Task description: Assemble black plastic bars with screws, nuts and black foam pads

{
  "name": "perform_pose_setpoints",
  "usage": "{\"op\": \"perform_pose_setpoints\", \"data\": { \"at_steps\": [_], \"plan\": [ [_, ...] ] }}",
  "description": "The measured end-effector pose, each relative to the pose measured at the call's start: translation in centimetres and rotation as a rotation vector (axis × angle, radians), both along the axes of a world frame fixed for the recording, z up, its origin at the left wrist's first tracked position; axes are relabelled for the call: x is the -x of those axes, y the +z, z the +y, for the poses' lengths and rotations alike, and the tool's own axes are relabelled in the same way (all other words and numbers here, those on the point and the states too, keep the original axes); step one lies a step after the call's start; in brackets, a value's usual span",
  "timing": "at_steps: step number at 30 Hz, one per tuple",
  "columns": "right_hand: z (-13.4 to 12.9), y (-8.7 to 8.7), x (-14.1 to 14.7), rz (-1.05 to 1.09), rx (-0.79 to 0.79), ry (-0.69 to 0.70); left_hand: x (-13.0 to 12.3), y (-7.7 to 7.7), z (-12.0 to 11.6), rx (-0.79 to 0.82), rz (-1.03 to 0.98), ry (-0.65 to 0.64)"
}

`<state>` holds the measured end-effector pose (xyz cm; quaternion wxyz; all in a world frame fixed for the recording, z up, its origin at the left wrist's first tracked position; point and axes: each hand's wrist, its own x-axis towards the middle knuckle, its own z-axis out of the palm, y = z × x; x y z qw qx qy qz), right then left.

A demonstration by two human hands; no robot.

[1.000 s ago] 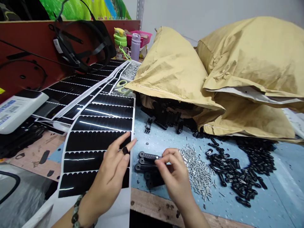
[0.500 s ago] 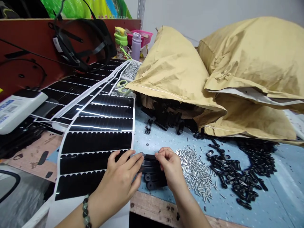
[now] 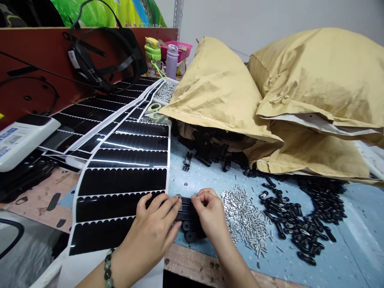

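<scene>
Black plastic bars (image 3: 188,214), stacked flat in a short pile, lie on a blue dotted mat (image 3: 192,176) near the front edge of the wooden worktop (image 3: 192,260). Both hands close on the pile from opposite sides. The left hand (image 3: 153,224) forms a narrow grip, its fingers (image 3: 168,204) set against the pile's end beside a small metal stud (image 3: 179,196). The right hand (image 3: 210,212) forms a similar narrow grip, its fingertips (image 3: 199,196) curled over the top bars. Even pressure from both sides appears the surest way to keep the bars squared and their ends level.

Just right of the right hand lies a spill of steel screws (image 3: 244,220), then a heap of small black parts (image 3: 300,216). The left hand rests over a long sheet of black scalloped stickers (image 3: 120,182). Yellow-green-handled scissors (image 3: 154,111) and a tray of screws (image 3: 165,90) sit beyond the sheet's far end. Kraft paper bags (image 3: 216,92) slump behind the mat.
</scene>
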<state>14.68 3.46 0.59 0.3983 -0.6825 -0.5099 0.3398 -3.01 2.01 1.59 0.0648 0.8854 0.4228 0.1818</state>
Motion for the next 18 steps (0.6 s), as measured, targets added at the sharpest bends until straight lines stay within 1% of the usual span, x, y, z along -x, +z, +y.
{"op": "perform_pose_setpoints", "data": {
  "at_steps": [3, 5, 8, 10, 12, 13, 14, 15, 16, 18],
  "plan": [
    [0.0, 0.0, -0.1, -0.067, 0.031, 0.033, -0.5, 0.1, 0.0, 0.036, -0.06, 0.045],
    [-0.1, 0.1, -0.1, -0.163, 0.036, 0.067, -0.9, 0.0, -0.1, 0.05, -0.088, 0.076],
    [0.1, 0.2, -0.3, -0.4, 0.042, 0.143, -1.4, -0.2, -0.2, 0.041, -0.082, 0.082],
    [0.2, 0.4, -0.7, -0.584, 0.09, 0.196, -1.4, -0.2, -0.2, 0.037, -0.075, 0.082],
    [0.1, 0.9, -1.2, -0.733, 0.121, 0.201, -1.2, 0.0, -0.1, 0.047, -0.063, 0.07],
    [-0.1, 1.2, -1.4, -0.76, 0.09, 0.194, -1.1, 0.3, 0.0, 0.053, -0.055, 0.056],
    [-0.5, 1.7, -1.6, -0.736, 0.019, 0.196, -0.9, 0.6, 0.0, 0.058, -0.049, 0.042],
    [-1.0, 2.2, -1.6, -0.66, -0.082, 0.214, -0.7, 1.1, 0.0, 0.066, -0.043, 0.025],
    [-1.7, 2.8, -1.5, -0.544, -0.191, 0.264, -0.5, 1.6, -0.1, 0.077, -0.041, 0.003],
    [-3.3, 4.0, -0.7, -0.306, -0.35, 0.452, 0.0, 2.6, -0.5, 0.108, -0.053, -0.044]
  ]
}}
